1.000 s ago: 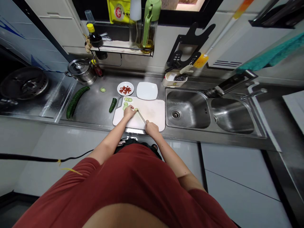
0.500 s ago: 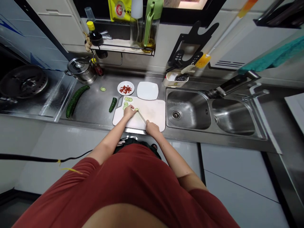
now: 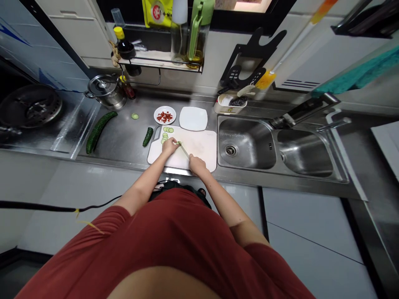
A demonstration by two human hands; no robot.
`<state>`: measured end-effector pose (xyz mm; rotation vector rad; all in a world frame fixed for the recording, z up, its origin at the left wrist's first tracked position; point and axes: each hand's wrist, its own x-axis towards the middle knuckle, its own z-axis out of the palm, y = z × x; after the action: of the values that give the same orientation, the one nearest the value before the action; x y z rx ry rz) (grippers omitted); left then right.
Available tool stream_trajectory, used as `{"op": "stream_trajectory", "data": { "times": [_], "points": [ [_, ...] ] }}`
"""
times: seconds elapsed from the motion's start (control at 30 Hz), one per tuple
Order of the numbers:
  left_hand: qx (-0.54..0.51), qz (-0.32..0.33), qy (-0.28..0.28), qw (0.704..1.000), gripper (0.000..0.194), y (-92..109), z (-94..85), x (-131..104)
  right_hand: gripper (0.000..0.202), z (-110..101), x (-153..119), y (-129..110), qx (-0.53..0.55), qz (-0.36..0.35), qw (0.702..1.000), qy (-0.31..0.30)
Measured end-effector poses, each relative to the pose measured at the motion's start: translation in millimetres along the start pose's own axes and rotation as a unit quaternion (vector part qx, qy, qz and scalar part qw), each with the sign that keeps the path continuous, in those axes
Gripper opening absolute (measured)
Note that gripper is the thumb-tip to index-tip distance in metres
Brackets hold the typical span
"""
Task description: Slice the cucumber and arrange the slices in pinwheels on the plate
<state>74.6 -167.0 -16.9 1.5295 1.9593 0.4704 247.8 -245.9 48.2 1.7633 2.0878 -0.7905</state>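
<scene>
On the white cutting board, my right hand is closed round the handle of a knife. Its blade points up and left, with the tip at a small cucumber slice. My left hand has its fingers pinched at that same slice, beside the blade tip. Several round cucumber slices lie along the board's upper left. A short cucumber piece rests on the counter just left of the board. Farther left lie a long whole cucumber and a cut cucumber end.
Behind the board stand a white plate of chopped red pieces and a square white plate. A double sink is on the right. At the back left are a lidded steel pot and a wok.
My right hand and the knife have moved slightly left and up, so the blade tip is closer to my left fingers. My left hand stays almost in place.
</scene>
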Motion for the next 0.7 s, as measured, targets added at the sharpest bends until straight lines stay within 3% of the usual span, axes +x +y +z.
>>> {"op": "stream_trajectory", "data": {
  "times": [0.7],
  "points": [
    [-0.016,-0.003,-0.009,1.000,0.020,-2,0.7,0,0.033,2,-5,9,-0.001,0.007,1.000,-0.016]
  ]
}}
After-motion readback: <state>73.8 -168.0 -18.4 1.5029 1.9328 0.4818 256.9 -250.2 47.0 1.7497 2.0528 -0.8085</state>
